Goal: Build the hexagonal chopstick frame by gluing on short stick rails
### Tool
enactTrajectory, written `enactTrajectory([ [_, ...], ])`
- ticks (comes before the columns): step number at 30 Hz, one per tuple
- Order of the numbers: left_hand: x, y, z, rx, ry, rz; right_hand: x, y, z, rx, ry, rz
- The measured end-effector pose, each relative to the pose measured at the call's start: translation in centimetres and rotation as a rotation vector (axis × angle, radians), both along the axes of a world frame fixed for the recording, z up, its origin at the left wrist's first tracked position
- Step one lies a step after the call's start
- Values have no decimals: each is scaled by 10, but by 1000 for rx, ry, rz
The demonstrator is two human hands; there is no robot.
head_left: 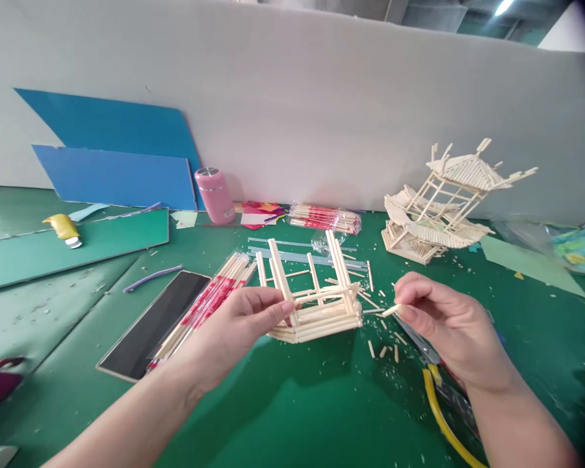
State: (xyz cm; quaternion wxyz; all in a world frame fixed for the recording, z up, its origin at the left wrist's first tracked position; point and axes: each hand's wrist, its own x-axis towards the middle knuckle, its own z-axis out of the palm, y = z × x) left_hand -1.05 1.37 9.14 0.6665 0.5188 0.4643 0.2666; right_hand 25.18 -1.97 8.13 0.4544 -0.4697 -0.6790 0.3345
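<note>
My left hand (246, 318) pinches the left front post of a small wooden stick frame (329, 318), which has several upright posts and stacked sticks along its base. To the right, my right hand (443, 322) is closed on a short wooden stick (391, 311) between thumb and fingertips, apart from the frame. Under and beside my right hand lie pliers with yellow handles (441, 409). Several cut stick pieces (371, 349) are scattered between the frame and the pliers.
A wooden stick pagoda (443, 201) stands at the back right. Behind my left hand are packed sticks (205, 305) and a black panel (151, 325). A pink bottle (215, 195), blue boards (117, 175), a yellow glue bottle (63, 229) and another stick pack (324, 218) sit farther back.
</note>
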Motion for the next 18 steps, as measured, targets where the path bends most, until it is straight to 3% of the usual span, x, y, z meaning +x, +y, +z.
enactTrajectory([
  [4,-3,2,-4,3,30,-16,10,-18,-25,-359,-256,7],
  [6,-5,2,-6,15,46,-14,5,-28,-38,-435,-344,22],
  [10,-7,3,-8,27,91,-10,-8,-44,-54,-451,-439,0],
  [18,-9,4,-9,-4,76,-27,-16,-49,-54,-372,-501,-22],
])
